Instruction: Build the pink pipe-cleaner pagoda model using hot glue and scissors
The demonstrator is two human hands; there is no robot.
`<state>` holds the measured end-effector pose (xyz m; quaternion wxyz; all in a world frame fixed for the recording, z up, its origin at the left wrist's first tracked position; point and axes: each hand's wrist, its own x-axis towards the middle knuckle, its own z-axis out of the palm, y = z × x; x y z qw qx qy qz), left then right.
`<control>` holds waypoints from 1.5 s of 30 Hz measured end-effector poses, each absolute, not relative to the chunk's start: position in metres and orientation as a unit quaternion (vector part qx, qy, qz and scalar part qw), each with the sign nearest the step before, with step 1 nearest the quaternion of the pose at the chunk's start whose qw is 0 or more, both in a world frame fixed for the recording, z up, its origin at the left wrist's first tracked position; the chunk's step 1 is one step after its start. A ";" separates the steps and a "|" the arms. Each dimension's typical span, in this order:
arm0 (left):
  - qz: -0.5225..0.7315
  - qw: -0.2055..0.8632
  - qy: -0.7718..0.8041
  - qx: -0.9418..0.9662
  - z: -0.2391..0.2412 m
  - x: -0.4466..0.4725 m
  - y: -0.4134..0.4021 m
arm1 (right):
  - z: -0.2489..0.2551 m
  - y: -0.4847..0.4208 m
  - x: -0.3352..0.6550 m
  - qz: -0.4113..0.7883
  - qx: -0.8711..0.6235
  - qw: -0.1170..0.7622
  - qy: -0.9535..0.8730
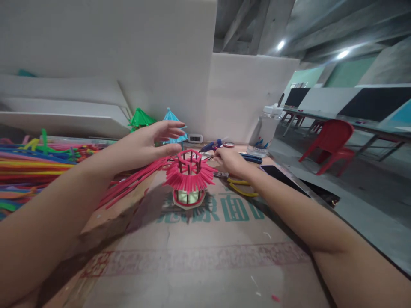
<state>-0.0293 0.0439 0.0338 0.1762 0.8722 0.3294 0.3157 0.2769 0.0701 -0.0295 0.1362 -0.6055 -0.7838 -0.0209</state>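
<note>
A small pavilion-like model (189, 175) made of pink pipe cleaners and dark posts stands upright on the cardboard sheet (192, 265). It has a fringed pink skirt and a pale base. My left hand (160, 139) hovers just behind and left of it, fingers spread and holding nothing. Beyond the model on the right, my right hand (229, 160) has its fingers curled together beside a blue glue gun (212, 146). What those fingers grip is too small to tell. Loose pink pipe cleaners (135, 182) lie left of the model.
Bundles of coloured pipe cleaners (35, 167) fill the left side. Green (141, 117) and blue (171, 117) umbrella-like models stand behind, near a small digital clock (195, 138). To the right are a clear plastic bottle (263, 130), yellow-handled pliers (242, 188) and a dark flat object (284, 179).
</note>
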 end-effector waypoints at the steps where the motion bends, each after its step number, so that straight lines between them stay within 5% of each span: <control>1: 0.338 0.145 0.332 0.868 0.034 -0.028 0.042 | -0.023 0.071 0.279 -0.033 -0.610 0.145 -0.778; 15: 0.339 0.070 0.359 0.867 0.036 -0.016 0.020 | -0.047 0.075 0.279 0.015 -0.587 0.049 -0.808; 23: 0.335 0.053 0.353 0.872 0.036 -0.017 0.020 | -0.026 0.067 0.276 -0.061 -0.631 0.043 -0.772; 31: 0.371 -0.045 0.332 0.866 0.038 -0.012 0.015 | 0.057 0.022 0.295 -0.171 -0.607 0.193 -0.752; 40: 0.337 -0.296 0.284 0.847 0.032 -0.006 0.012 | 0.060 -0.019 0.270 -0.138 -0.488 0.292 -0.811; 45: 0.306 -0.298 0.321 0.845 0.036 -0.009 0.014 | 0.065 -0.024 0.271 -0.071 -0.462 0.343 -0.815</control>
